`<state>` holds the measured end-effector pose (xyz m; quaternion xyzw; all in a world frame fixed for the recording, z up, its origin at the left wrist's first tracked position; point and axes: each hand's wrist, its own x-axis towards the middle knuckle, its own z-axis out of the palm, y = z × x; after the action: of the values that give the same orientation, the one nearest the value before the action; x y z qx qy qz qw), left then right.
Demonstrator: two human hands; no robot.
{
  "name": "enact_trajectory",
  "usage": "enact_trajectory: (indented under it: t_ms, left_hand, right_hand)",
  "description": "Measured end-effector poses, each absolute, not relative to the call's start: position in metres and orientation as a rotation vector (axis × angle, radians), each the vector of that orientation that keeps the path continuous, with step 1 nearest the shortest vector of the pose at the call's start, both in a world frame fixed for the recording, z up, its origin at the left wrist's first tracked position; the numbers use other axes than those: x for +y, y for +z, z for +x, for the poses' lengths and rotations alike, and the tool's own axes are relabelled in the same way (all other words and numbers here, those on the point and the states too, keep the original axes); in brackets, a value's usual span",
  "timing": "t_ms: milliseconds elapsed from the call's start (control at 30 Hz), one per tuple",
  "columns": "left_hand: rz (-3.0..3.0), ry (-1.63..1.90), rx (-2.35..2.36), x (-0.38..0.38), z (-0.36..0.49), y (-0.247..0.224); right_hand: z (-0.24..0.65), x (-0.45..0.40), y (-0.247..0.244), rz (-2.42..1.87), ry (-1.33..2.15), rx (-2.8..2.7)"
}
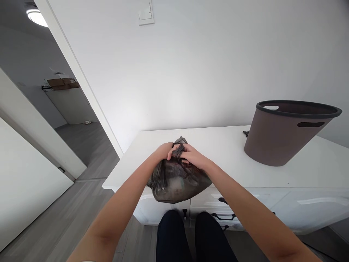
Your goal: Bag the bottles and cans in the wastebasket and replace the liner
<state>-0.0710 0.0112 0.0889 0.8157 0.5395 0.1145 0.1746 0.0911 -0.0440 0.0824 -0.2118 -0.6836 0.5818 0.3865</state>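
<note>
White worktop (pixel 223 153) against a wall (pixel 204 65), bin (pixel 272 140) on it; doorway (pixel 79 72) left. Left hand (pixel 165 150) and right hand (pixel 193 156), each grip closed on the bag (pixel 176 183).

Our left hand (pixel 164 150) and right hand (pixel 193 156) grip a bulging, translucent black plastic bag (pixel 174 187); a tapered brown bin (pixel 272 140) stands at two o'clock.

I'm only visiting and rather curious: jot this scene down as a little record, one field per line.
Left hand: at the gathered top of a dark plastic bag, fingers mostly hidden
Right hand: curled around the bag's gathered top
Bag: bulging, partly see-through; contents unclear
Bag's place: at the front edge of a white cabinet
Bin: brown, dark-rimmed, on the cabinet, right of the bag
</note>
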Motion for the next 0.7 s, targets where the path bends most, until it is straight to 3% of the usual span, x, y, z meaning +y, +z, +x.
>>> enact_trajectory:
  t_ms: [467, 700]
  left_hand:
    - [1.951, 0.273, 1.102, -0.011, -0.070, 0.117]
    - [2.003, 0.433, 1.149, -0.013, -0.067, 0.104]
  right_hand:
    - [0.090, -0.017, 0.072, -1.103, 0.670, -1.756]
    - [0.100, -0.022, 0.076, -0.940, 0.803, -1.864]
